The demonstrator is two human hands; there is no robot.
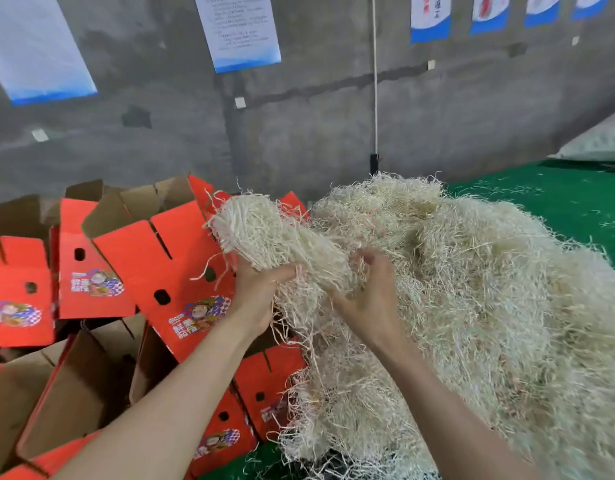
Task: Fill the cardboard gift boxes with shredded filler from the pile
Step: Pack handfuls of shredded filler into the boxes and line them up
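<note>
Both the left hand [256,292] and right hand [370,299] grip a filler clump [264,230] beside red boxes [174,268]

Both hands, left [256,292] and right [370,299], grip a filler clump [264,233] beside the pile [472,289]; red boxes [167,271] lie left.

1. The light is soft and even, and bright enough to see well.
2. The pile of shredded filler [472,271] is the brightest thing, and its pale top looks a bit washed out.
3. Left of the pile, the insides of the red gift boxes [181,271] are dark with shadow.
4. Behind the pile, the grey wall [299,116] is dimmer, and the posters [243,29] on it are too blurry to read.
5. Far from the pile, near the edges, straight lines lean and bend.
</note>
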